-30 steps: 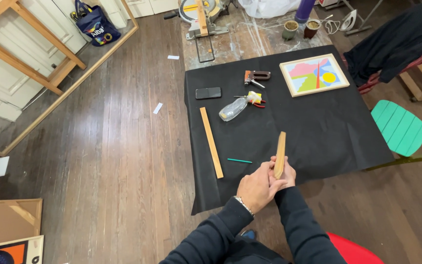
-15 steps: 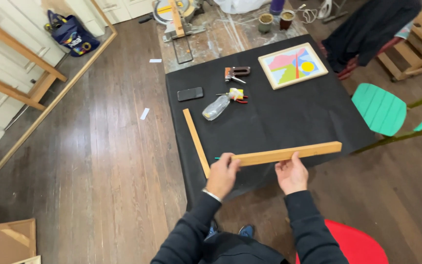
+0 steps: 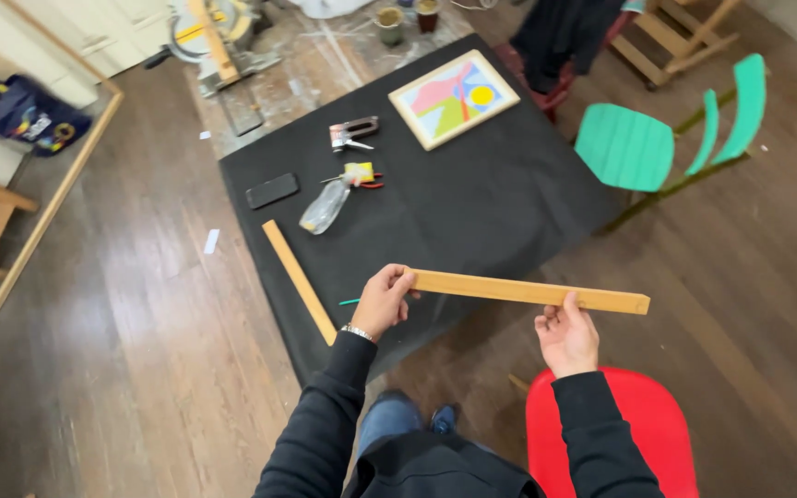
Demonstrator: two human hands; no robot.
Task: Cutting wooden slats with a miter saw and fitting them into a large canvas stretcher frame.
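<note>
Both hands hold 1 long flat light-wood strip point(image 3: 528, 291) roughly level, above the near edge of the black-covered counter point(image 3: 472, 203). Left hand point(image 3: 382, 302): grip closed round the strip's left end. Right hand point(image 3: 566, 336): fingers curled under it near the right end. A 2nd wood strip point(image 3: 299, 280) lies on the counter, just left of the left hand.

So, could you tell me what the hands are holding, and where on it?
Wooden strip: left hand grips its left end, right hand supports it near the right end.
</note>
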